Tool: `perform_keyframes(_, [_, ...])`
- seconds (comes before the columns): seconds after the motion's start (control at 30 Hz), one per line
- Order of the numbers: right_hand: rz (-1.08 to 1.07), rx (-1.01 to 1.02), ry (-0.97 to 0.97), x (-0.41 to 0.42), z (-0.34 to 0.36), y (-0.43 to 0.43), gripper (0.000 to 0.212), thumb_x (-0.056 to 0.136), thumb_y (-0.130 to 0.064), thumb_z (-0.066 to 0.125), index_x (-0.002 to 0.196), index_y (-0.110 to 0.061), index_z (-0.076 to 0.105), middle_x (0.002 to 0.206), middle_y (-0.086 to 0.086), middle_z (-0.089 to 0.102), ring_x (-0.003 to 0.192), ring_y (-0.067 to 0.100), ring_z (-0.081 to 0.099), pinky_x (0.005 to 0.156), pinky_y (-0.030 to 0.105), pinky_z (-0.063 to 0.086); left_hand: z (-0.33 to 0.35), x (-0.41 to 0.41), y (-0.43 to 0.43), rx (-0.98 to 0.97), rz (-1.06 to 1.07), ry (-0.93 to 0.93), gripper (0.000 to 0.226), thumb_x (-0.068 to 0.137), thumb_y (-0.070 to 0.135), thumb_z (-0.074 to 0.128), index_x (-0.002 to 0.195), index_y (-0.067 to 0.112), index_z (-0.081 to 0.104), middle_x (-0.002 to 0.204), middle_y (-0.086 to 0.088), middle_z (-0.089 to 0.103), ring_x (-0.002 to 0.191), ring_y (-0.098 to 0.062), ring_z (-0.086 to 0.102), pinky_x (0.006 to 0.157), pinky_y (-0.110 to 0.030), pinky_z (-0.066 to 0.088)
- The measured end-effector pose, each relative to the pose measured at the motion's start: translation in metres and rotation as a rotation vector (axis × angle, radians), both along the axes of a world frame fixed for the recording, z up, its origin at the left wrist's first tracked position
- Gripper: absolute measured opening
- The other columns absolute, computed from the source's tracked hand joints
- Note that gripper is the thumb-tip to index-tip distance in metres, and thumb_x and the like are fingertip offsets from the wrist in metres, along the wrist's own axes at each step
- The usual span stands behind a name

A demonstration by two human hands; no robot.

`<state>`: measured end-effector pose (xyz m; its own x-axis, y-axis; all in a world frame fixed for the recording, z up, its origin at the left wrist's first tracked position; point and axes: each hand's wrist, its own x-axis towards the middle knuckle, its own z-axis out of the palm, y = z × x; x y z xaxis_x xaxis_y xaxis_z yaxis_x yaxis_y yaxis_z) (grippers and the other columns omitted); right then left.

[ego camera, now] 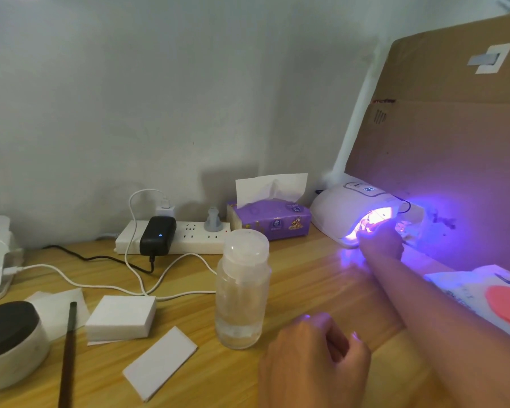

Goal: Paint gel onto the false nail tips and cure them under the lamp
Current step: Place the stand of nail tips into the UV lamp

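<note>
The white curing lamp [340,209] stands at the back right of the wooden table, lit and throwing violet light. My right hand [380,241] reaches to its mouth, fingers curled just inside the glow. Glare hides the false nail tips and whatever the fingers hold. My left hand [315,354] rests near the table's front edge in a loose fist with nothing in it. A dark-handled brush [69,343] lies at the front left, beside a round jar with a dark lid [9,343].
A clear plastic bottle [242,290] stands between my hands and the white pad stack [121,318]; one loose pad [159,362] lies in front. Power strip [189,237] with cables and a purple tissue box [268,220] line the wall. Cardboard [454,142] leans behind the lamp.
</note>
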<state>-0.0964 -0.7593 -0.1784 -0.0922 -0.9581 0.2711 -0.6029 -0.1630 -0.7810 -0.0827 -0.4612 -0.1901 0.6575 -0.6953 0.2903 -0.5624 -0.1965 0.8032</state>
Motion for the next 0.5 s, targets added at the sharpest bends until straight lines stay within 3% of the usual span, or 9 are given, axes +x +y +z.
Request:
perform_keyframes(0.27, [-0.003, -0.029, -0.071, 0.001, 0.0, 0.004, 0.023, 0.09, -0.008, 0.051, 0.112, -0.005, 0.048, 0.107, 0.017, 0.06, 0.104, 0.037, 0.058, 0.08, 0.037, 0.042, 0.002, 0.002, -0.001, 0.059, -0.027, -0.009, 0.033, 0.075, 0.059, 0.055, 0.092, 0.031, 0.056, 0.088, 0.016, 0.066, 0.082, 0.003, 0.057, 0.057, -0.007, 0.033])
perform_keyframes(0.4, [-0.041, -0.379, -0.211, 0.001, 0.021, 0.009, 0.015, 0.088, -0.011, 0.046, 0.103, -0.014, 0.049, 0.11, 0.007, 0.054, 0.093, 0.029, 0.055, 0.069, 0.034, 0.034, 0.005, 0.001, 0.002, 0.053, -0.029, 0.013, 0.033, 0.074, 0.059, 0.056, 0.094, 0.033, 0.056, 0.088, 0.013, 0.065, 0.081, 0.002, 0.058, 0.059, -0.007, 0.037])
perform_keyframes(0.5, [0.115, -0.48, 0.072, -0.001, 0.05, -0.009, 0.025, 0.087, -0.014, 0.049, 0.11, -0.013, 0.058, 0.115, 0.008, 0.056, 0.11, 0.03, 0.05, 0.075, 0.035, 0.041, 0.006, 0.002, 0.003, 0.03, -0.039, 0.026, 0.029, 0.075, 0.058, 0.057, 0.089, 0.033, 0.056, 0.087, 0.012, 0.066, 0.079, 0.001, 0.06, 0.062, -0.009, 0.04])
